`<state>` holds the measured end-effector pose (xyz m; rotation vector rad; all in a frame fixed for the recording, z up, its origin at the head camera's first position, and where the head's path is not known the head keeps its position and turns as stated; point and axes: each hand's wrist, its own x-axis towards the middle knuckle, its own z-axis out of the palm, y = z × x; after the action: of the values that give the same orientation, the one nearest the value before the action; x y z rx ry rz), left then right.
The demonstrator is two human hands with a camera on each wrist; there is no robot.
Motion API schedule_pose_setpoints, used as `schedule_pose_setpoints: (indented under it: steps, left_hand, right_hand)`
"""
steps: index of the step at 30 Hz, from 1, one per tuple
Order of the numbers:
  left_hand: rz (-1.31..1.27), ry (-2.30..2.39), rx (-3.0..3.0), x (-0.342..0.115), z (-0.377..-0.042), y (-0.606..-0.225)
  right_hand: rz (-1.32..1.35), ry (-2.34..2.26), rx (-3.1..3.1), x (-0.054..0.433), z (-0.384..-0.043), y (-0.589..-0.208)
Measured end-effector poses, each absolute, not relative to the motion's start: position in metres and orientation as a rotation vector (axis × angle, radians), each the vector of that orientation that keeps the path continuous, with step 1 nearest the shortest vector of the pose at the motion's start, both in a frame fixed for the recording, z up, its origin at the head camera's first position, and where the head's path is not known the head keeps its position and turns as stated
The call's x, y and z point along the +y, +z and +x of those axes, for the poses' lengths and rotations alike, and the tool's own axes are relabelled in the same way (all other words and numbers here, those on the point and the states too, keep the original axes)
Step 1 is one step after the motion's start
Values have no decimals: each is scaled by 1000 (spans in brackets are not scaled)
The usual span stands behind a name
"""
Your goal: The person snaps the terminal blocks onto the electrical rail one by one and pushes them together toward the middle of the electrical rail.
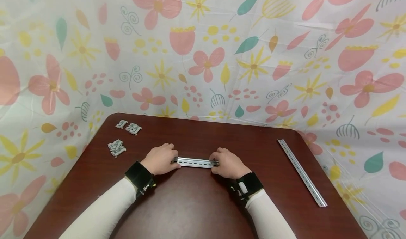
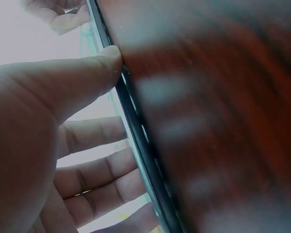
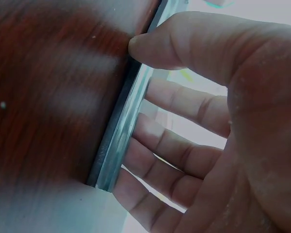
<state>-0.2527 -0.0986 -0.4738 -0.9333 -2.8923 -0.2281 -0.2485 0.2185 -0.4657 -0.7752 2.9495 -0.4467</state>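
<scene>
A slotted metal DIN rail (image 1: 195, 162) lies crosswise in front of the person at the middle of the table. Its left part is gripped by the left hand (image 1: 161, 159), thumb on the near edge and fingers at the far edge. The right hand (image 1: 229, 164) holds the right part the same way. In the right wrist view, the rail's end (image 3: 104, 182) sticks out past the fingers. The left wrist view shows the thumb (image 2: 111, 60) pressed against the rail (image 2: 145, 160). In the head view, the hands cover both rail ends.
A second, longer slotted rail (image 1: 302, 173) lies slanted along the table's right side. Small grey terminal-block-like pieces sit at the back left: a single cluster (image 1: 121, 124), another cluster (image 1: 133, 128) and a pile (image 1: 116, 148). A flowered curtain (image 1: 203, 55) hangs behind the brown table (image 1: 190, 210).
</scene>
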Motion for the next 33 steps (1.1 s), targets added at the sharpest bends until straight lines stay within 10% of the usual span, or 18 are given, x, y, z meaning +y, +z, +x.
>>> schedule_pose_setpoints:
  steps: [33]
  left_hand:
    - [-994, -279, -2845, -109, -243, -477]
  right_hand:
    - [-914, -455, 2931, 224, -243, -469]
